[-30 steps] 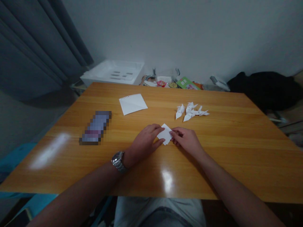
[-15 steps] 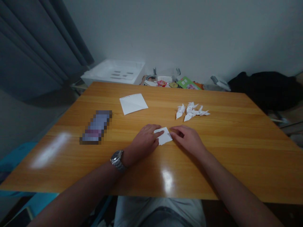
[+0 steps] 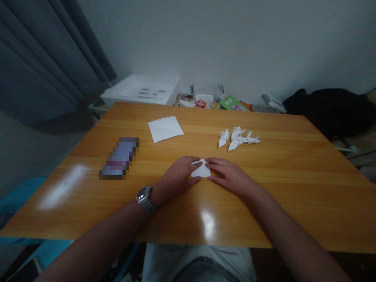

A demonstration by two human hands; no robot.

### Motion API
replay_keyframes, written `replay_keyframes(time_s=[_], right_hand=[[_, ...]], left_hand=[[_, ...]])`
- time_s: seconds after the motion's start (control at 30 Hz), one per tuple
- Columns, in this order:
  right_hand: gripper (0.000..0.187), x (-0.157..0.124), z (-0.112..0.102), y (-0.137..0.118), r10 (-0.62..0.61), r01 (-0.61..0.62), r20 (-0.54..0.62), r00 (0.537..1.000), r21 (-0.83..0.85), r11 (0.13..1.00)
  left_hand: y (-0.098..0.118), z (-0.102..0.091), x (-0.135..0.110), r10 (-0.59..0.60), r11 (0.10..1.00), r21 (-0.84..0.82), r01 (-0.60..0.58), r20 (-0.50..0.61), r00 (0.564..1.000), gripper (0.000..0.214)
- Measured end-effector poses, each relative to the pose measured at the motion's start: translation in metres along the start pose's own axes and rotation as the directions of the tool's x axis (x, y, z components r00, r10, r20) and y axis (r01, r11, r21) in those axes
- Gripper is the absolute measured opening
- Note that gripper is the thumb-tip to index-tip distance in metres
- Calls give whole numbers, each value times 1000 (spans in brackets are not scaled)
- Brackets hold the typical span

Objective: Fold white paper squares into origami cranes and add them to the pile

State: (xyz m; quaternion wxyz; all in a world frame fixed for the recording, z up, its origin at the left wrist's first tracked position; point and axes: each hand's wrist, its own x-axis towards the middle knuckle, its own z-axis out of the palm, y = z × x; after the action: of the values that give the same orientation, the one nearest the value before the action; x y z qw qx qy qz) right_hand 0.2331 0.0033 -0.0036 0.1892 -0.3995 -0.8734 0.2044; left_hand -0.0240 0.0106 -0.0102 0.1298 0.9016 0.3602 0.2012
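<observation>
A small piece of white paper (image 3: pixel 201 170) lies on the wooden table between my two hands. My left hand (image 3: pixel 182 170), with a metal watch (image 3: pixel 145 197) on its wrist, holds the left side, fingers on the far part and thumb at the near edge. Opposite it, my right hand (image 3: pixel 227 173) grips the right side the same way, fingertips on the far edge and thumb near the close corner. The fingers partly cover the paper, so its folds are hard to make out. Beyond my right hand lie several folded white paper figures (image 3: pixel 235 139).
A white sheet with a perforated edge (image 3: pixel 166 129) lies farther back on the table (image 3: pixel 293 211). To the left is a pixelated phone-like object (image 3: pixel 120 158). Behind the table's far edge stand a white tray (image 3: pixel 117 93) and a green booklet (image 3: pixel 233 103).
My right hand has come left onto the paper, its thumb now at the near corner. The paper has turned slightly and looks squarer to me. My left thumb has moved to its near edge.
</observation>
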Motion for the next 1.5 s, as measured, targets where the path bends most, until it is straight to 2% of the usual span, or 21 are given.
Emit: replay_keyframes(time_s=[0.23, 0.37, 0.57, 0.67, 0.8, 0.9, 0.97, 1.03, 1.13, 1.27, 1.33, 1.4, 1.5], right_hand=[[32, 1, -1, -4, 17, -17, -17, 1000, 35, 999], [34, 0, -1, -4, 1, 0, -25, 1000, 18, 1000], [25, 1, 5, 0, -17, 17, -74, 997, -2, 1000], [28, 3, 6, -2, 30, -28, -124, 992, 16, 999], [28, 4, 2, -10, 140, -135, -146, 979, 41, 990], [28, 3, -1, -13, 244, -233, -180, 953, 81, 969], [29, 2, -1, -12, 308, -286, -222, 925, 126, 950], [29, 2, -1, -10, 361, -326, -264, 895, 165, 931], [31, 3, -2, -6, 419, -378, -307, 855, 184, 907], [30, 4, -5, -2, 444, -426, -342, 828, 130, 895], [28, 4, -5, -1, 445, -439, -349, 824, 103, 893], [25, 4, -5, 0, 443, -436, -340, 830, 101, 894], [20, 4, -2, 2, 411, -397, -316, 855, 111, 911]], left_hand=[[2, -3, 2, -19, 999, -33, 19, 13, 1000, 42], [3, -4, 3, -43, 997, -60, 44, 12, 999, 36], [3, -5, 5, -38, 996, -83, 37, -11, 999, 37], [4, -6, 6, -23, 995, -92, 22, -3, 1000, 45], [3, -2, 5, -61, 995, -80, 58, -29, 998, 62], [0, 1, 5, -109, 992, -68, 105, -65, 992, 85], [-1, 2, 5, -127, 990, -66, 121, -84, 988, 91], [-2, 2, 5, -126, 990, -77, 119, -103, 987, 86], [-1, 0, 6, -128, 988, -106, 115, -119, 985, 64], [0, 0, 5, -100, 993, -78, 93, -79, 992, 36], [-1, 1, 4, -69, 997, -23, 68, -68, 995, 38], [-2, 3, 3, -23, 999, 31, 25, -48, 999, 50], [-5, 6, 1, 43, 997, 67, -43, 2, 999, 61]])
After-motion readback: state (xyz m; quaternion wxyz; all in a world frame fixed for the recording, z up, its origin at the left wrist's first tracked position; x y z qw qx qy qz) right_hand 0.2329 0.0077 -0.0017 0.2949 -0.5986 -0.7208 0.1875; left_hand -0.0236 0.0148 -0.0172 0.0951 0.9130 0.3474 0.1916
